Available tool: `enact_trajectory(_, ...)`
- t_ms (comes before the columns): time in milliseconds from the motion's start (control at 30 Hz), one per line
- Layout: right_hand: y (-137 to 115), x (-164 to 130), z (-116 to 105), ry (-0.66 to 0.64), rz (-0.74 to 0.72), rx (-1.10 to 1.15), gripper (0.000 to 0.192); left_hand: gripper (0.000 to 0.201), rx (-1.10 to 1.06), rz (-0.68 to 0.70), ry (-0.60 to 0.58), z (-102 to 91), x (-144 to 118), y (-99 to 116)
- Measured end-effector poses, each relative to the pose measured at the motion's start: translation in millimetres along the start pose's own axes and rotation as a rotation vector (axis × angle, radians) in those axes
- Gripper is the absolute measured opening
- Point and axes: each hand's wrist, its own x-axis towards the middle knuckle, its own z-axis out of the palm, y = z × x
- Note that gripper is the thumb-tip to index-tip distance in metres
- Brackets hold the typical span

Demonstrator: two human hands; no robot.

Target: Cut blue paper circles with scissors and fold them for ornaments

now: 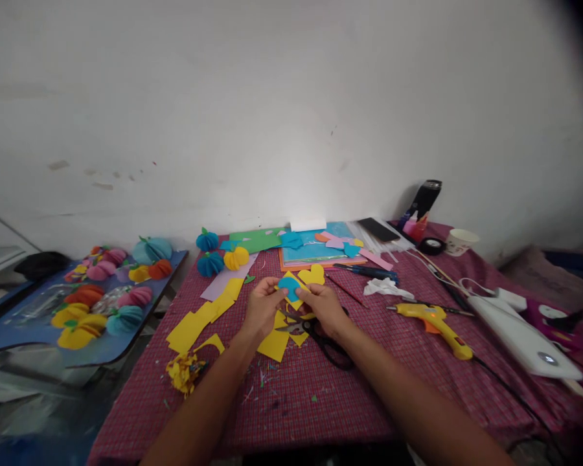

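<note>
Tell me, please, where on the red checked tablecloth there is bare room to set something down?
The red checked tablecloth is barest at the near edge, between the two forearms, with only tiny scraps. A smaller patch lies between the black-handled scissors and yellow glue gun. Crowded: the back edge, the right side, and yellow paper pieces left of the left hand.

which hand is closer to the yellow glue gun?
Right. The right hand is left of the glue gun with bare cloth between; the left hand sits farther left, beyond the blue paper piece both hold.
</note>
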Motion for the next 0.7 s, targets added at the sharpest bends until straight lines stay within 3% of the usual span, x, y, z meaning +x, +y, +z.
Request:
enact_trajectory(100, 0.4, 2.9, -3.0, 0.035, -0.018, -0.026, 0.027, 0.046, 0.009, -0.042, -0.019, 0.1, -1.0, 2.3)
enact_trajectory(233, -0.2, 5.5, -9.2, 0.054, -0.042, -0.084, 0.02, 0.039, 0.038, -0.111, -0.076, -3.0, -1.1, 2.5)
enact_trajectory(700, -3.6, 1.6, -8.7, -0.035, -0.027, -0.062, 0.018, 0.032, 0.086, -0.028, -0.047, -9.3, 0.5, 1.0)
